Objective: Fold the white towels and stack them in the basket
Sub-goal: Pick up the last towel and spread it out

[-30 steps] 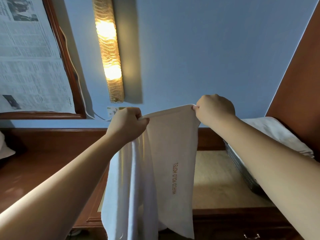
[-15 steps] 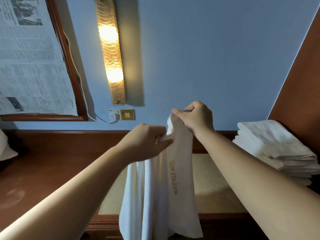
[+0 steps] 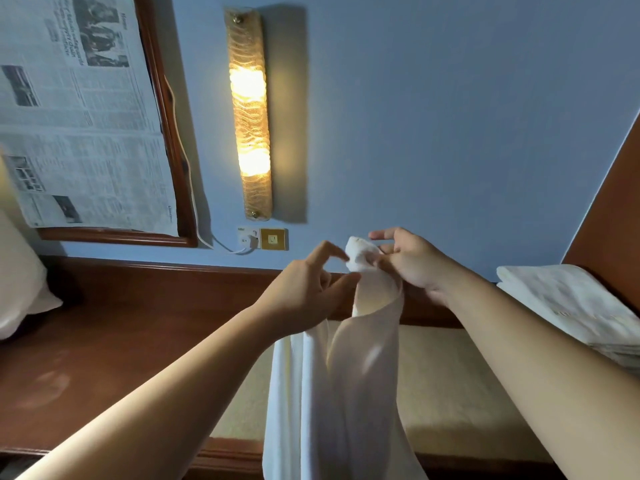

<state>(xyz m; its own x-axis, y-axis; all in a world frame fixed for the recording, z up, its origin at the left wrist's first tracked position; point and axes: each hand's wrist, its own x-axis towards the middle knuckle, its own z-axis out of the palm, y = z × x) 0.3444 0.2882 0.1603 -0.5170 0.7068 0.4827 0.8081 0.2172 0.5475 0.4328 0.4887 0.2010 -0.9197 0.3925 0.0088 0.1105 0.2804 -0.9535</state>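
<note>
Blue wall [image 3: 450, 133] filling background. Wooden tabletop [image 3: 104, 341] stretching below. Framed newspaper [image 3: 79, 116] hanging at left. White towel [image 3: 346, 393] hanging lengthwise in air above tabletop, top bunched at right hand. Stack of folded towels [image 3: 571, 306] sitting at right edge, basket under it not visible. Wall lamp [image 3: 250, 116] glowing. Right hand [image 3: 412, 265] pinching towel's top corner. Left hand [image 3: 308, 289] hovering just beside towel, fingers spread, holding nothing.
</note>
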